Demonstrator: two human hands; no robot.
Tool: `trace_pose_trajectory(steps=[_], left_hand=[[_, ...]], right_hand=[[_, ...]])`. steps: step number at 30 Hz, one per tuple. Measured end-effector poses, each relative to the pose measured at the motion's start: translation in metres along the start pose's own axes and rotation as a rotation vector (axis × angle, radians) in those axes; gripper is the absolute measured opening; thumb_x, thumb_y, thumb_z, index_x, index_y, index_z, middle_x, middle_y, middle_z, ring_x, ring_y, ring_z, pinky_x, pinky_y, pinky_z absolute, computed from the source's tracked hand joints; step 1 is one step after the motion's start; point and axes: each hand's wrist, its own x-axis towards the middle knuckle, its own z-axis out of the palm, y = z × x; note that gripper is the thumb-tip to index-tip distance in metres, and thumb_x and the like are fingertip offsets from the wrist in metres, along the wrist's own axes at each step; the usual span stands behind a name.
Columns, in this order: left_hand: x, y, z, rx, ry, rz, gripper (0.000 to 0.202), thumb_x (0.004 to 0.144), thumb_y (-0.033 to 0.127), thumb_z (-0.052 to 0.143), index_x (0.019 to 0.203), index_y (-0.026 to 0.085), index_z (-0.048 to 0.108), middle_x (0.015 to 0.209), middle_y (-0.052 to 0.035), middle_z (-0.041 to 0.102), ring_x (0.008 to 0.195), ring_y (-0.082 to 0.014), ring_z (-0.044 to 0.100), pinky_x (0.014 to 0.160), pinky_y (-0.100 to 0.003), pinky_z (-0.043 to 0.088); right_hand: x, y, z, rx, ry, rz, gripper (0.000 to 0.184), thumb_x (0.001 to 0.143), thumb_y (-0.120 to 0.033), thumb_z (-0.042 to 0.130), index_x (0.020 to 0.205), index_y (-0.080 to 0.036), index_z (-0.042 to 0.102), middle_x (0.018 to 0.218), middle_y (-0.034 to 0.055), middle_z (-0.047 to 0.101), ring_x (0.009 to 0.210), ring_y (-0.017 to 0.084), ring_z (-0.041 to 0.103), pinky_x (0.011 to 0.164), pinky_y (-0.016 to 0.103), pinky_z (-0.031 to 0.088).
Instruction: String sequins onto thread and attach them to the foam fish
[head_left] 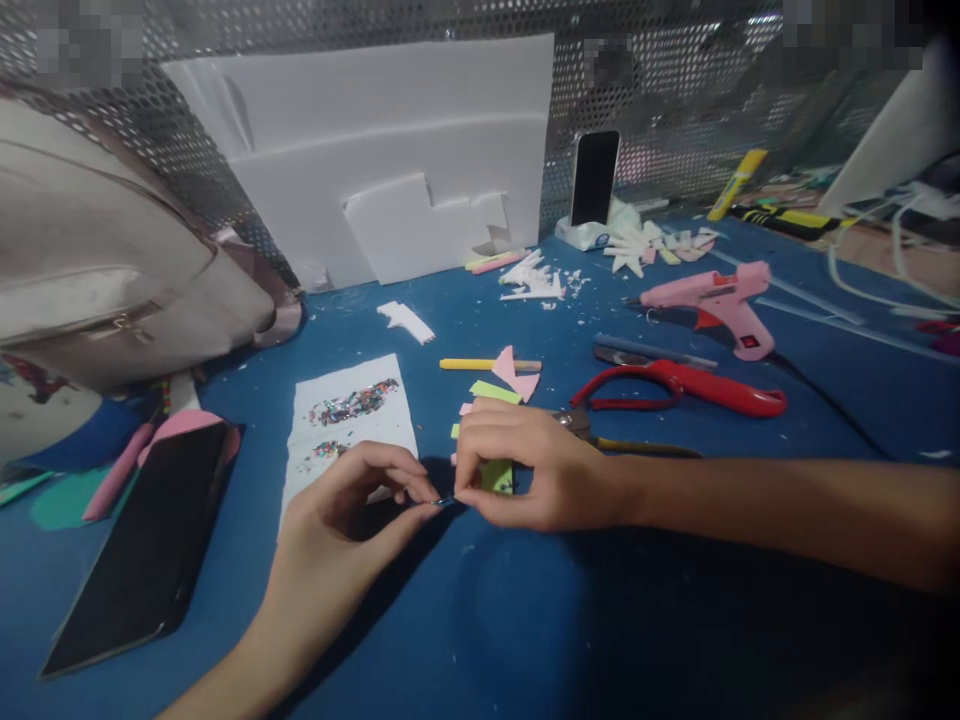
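Note:
Between my two hands is a tiny, thin, shiny bluish piece [445, 501], too small to name. My left hand [352, 510] pinches its left end between thumb and forefinger. My right hand [536, 465] is closed in a pinch at its right end. Just behind the left hand lies a white paper sheet [349, 385] with two heaps of small multicoloured bits [354, 402]. Yellow-green and pink paper scraps [495, 390] lie under and behind the right hand, which partly hides them. Red-handled pliers [622, 385] rest beyond the right wrist.
A pink glue gun [712, 295] lies at the right, its cord trailing forward. A black tablet-like slab [146, 550] and a pale bag [112, 240] occupy the left. White board [390, 100] leans against the mesh behind, near an upright phone [595, 178]. A yellow pen [469, 365] lies mid-table.

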Motion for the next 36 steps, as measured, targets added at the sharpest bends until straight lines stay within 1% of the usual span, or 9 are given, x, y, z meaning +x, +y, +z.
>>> trace_pose_trajectory(steps=[4, 8, 16, 24, 28, 31, 36], left_hand=[[-0.0003, -0.0003, 0.0006, -0.001, -0.001, -0.002, 0.014, 0.077, 0.017, 0.074, 0.085, 0.024, 0.064, 0.076, 0.0038, 0.066, 0.073, -0.0105, 0.065, 0.07, -0.016, 0.055], [-0.0003, -0.0017, 0.0004, -0.001, -0.007, -0.014, 0.016, 0.078, 0.015, 0.072, 0.087, 0.024, 0.063, 0.077, 0.0038, 0.067, 0.075, -0.0095, 0.065, 0.071, -0.015, 0.055], [0.0012, -0.0002, 0.0008, 0.002, -0.014, 0.029, 0.019, 0.078, 0.013, 0.071, 0.089, 0.026, 0.063, 0.076, 0.0061, 0.067, 0.073, -0.0064, 0.066, 0.072, -0.011, 0.053], [-0.0023, -0.0015, 0.0043, 0.068, -0.021, 0.09, 0.019, 0.08, 0.013, 0.071, 0.091, 0.026, 0.063, 0.076, 0.0067, 0.067, 0.074, -0.0068, 0.065, 0.073, -0.013, 0.052], [-0.0036, -0.0018, 0.0043, 0.099, -0.034, 0.065, 0.021, 0.079, 0.016, 0.073, 0.093, 0.028, 0.062, 0.073, 0.0082, 0.069, 0.071, -0.0068, 0.066, 0.071, -0.014, 0.051], [-0.0037, -0.0015, 0.0039, 0.104, -0.032, 0.019, 0.024, 0.078, 0.018, 0.074, 0.095, 0.028, 0.061, 0.07, 0.0085, 0.068, 0.071, -0.0077, 0.066, 0.073, -0.016, 0.05], [-0.0027, -0.0015, 0.0035, 0.066, -0.029, -0.033, 0.025, 0.077, 0.018, 0.075, 0.095, 0.026, 0.059, 0.065, 0.0082, 0.066, 0.069, -0.0095, 0.066, 0.073, -0.019, 0.051]], right_hand=[[-0.0005, 0.0003, 0.0009, -0.008, -0.001, 0.008, 0.011, 0.086, -0.014, 0.06, 0.077, -0.017, 0.054, 0.076, -0.0002, 0.056, 0.075, 0.012, 0.046, 0.074, 0.027, 0.037], [0.0001, 0.0006, 0.0005, -0.009, 0.004, -0.005, 0.012, 0.086, -0.015, 0.06, 0.076, -0.016, 0.054, 0.075, -0.0008, 0.055, 0.074, 0.011, 0.046, 0.073, 0.027, 0.037], [0.0001, -0.0006, 0.0013, -0.026, -0.005, -0.029, 0.012, 0.086, -0.014, 0.061, 0.076, -0.016, 0.054, 0.074, -0.0014, 0.054, 0.074, 0.011, 0.046, 0.071, 0.026, 0.037], [0.0013, 0.0007, 0.0013, -0.061, -0.057, -0.062, 0.009, 0.088, -0.016, 0.059, 0.079, -0.015, 0.057, 0.074, -0.0011, 0.056, 0.074, 0.011, 0.043, 0.072, 0.026, 0.036], [0.0013, 0.0008, 0.0014, -0.08, -0.067, -0.084, 0.007, 0.09, -0.017, 0.058, 0.084, -0.016, 0.059, 0.077, -0.0005, 0.058, 0.076, 0.012, 0.043, 0.074, 0.026, 0.036], [0.0014, 0.0002, 0.0012, -0.099, -0.083, -0.092, 0.005, 0.092, -0.017, 0.056, 0.089, -0.016, 0.06, 0.081, 0.001, 0.059, 0.078, 0.013, 0.043, 0.076, 0.026, 0.037], [0.0016, -0.0013, 0.0013, -0.125, -0.077, -0.105, 0.007, 0.09, -0.015, 0.055, 0.085, -0.017, 0.058, 0.081, 0.0009, 0.059, 0.078, 0.013, 0.043, 0.076, 0.026, 0.037]])
